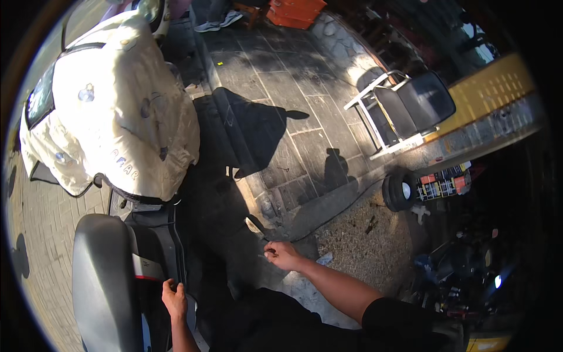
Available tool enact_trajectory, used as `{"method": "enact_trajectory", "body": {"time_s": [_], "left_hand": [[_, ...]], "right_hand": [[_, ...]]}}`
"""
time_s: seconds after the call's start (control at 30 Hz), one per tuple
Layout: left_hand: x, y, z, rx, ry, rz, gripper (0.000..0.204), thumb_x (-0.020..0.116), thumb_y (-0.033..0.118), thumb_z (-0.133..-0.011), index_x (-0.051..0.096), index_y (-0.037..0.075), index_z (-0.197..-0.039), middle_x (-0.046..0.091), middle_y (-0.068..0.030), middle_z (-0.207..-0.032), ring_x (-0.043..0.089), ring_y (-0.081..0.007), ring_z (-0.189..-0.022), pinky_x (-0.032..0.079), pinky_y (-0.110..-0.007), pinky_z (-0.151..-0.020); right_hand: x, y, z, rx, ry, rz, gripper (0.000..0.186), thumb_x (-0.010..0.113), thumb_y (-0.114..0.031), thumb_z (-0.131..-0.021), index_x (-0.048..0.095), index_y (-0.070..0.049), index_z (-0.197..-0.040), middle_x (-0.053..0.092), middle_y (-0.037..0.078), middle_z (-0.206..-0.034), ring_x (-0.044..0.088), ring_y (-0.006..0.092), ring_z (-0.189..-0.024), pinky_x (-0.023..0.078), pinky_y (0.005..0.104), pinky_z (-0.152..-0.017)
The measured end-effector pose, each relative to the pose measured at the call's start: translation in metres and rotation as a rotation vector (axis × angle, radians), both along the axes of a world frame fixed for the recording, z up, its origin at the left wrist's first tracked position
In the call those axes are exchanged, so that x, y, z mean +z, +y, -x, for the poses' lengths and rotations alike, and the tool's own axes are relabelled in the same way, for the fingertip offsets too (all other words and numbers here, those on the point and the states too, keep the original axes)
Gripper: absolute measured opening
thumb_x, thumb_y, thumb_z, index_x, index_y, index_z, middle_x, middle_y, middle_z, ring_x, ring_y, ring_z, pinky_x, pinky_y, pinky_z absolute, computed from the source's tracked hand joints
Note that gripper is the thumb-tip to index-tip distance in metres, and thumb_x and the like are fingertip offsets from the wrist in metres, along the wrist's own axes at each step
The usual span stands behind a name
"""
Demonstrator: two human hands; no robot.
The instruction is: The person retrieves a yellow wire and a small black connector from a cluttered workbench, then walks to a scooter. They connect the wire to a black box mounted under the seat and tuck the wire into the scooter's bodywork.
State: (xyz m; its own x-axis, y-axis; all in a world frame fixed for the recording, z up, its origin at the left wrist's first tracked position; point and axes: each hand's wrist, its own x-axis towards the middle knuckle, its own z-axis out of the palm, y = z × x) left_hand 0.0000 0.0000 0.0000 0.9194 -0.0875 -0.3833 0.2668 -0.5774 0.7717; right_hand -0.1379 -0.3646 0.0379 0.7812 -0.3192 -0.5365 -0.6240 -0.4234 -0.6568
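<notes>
My left hand (175, 302) is beside the grey-and-black scooter seat (97, 281), fingers loosely curled and apart, holding nothing that I can see. My right hand (280, 255), closer to the middle, is closed on a thin tool (255, 226) with a pale end pointing forward; its exact kind is unclear. A cream padded wind cover (117, 105) drapes the front of the scooter, above the dark footboard (152, 218).
A step edge (229, 129) borders grey paving (275, 70). A folding chair (410, 111) stands right, before a yellow panel (487, 82). Tyres (399, 190), boxed items (443, 182) and a dark motorbike (463, 270) are lower right. A person's feet (214, 26) and orange crates (293, 12) are behind.
</notes>
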Motion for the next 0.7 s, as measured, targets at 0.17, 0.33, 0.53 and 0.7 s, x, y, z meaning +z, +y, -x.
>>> {"method": "enact_trajectory", "body": {"time_s": [0.17, 0.33, 0.53, 0.7], "left_hand": [[0.037, -0.093, -0.001, -0.39, -0.106, -0.026, 0.031, 0.066, 0.013, -0.081, 0.06, -0.005, -0.105, 0.066, -0.0131, -0.082, 0.062, -0.0207, -0.073, 0.05, -0.034, -0.07], [0.053, -0.226, 0.069, -0.968, -0.144, 0.095, 0.03, 0.066, 0.016, -0.08, 0.061, -0.005, -0.102, 0.067, -0.0144, -0.084, 0.065, -0.0225, -0.077, 0.051, -0.035, -0.074], [0.054, -0.304, 0.122, -1.267, -0.048, 0.027, 0.034, 0.066, 0.015, -0.081, 0.062, -0.005, -0.109, 0.067, -0.0136, -0.085, 0.066, -0.0228, -0.077, 0.052, -0.035, -0.07], [0.029, -0.307, 0.138, -1.021, 0.315, -0.413, 0.03, 0.062, 0.011, -0.08, 0.062, -0.004, -0.107, 0.065, -0.0119, -0.081, 0.064, -0.0195, -0.059, 0.049, -0.032, -0.048]], "right_hand": [[0.015, 0.006, 0.28, -0.359, 0.286, 0.165, 0.027, 0.059, -0.029, -0.085, 0.068, -0.004, -0.088, 0.068, 0.019, -0.091, 0.065, 0.0368, -0.091, 0.05, 0.0458, -0.078], [0.02, 0.066, 0.543, -0.876, 0.683, 0.202, 0.034, 0.055, -0.035, -0.084, 0.072, -0.006, -0.088, 0.069, 0.017, -0.1, 0.063, 0.0371, -0.097, 0.051, 0.0437, -0.087], [0.017, 0.152, 0.629, -0.877, 0.732, 0.082, 0.031, 0.055, -0.032, -0.084, 0.072, -0.007, -0.088, 0.07, 0.016, -0.097, 0.065, 0.0347, -0.095, 0.051, 0.0414, -0.084], [0.021, 0.103, 0.603, -1.181, 0.34, -0.114, 0.031, 0.06, -0.035, -0.084, 0.071, -0.008, -0.094, 0.07, 0.014, -0.098, 0.065, 0.032, -0.097, 0.05, 0.0396, -0.087]]}}
